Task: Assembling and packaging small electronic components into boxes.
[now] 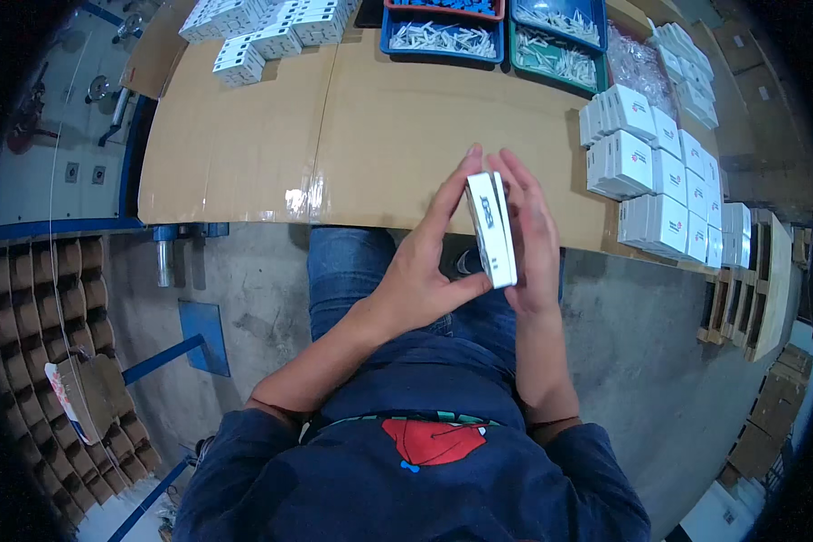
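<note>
Above my lap, near the table's front edge, a slim white rectangular box (pixel 491 230) stands on end, tilted slightly, its narrow side with dark print facing up. My left hand (pixel 420 262) grips it from the left, the thumb at its lower end and the fingers reaching up along its far side. Against its right side lies my right hand (pixel 535 239), fingers nearly straight and close to the box's upper end. Between them the two hands clasp the box. Parts of the fingers behind it are hidden.
A cardboard-covered table (pixel 406 144) spans the front. Small white boxes (pixel 623 163) are stacked at its right, white pieces with dark openings (pixel 280 36) at the far left. Trays of white plugs (pixel 447 38) stand at the back. A wooden pallet (pixel 759 289) lies right.
</note>
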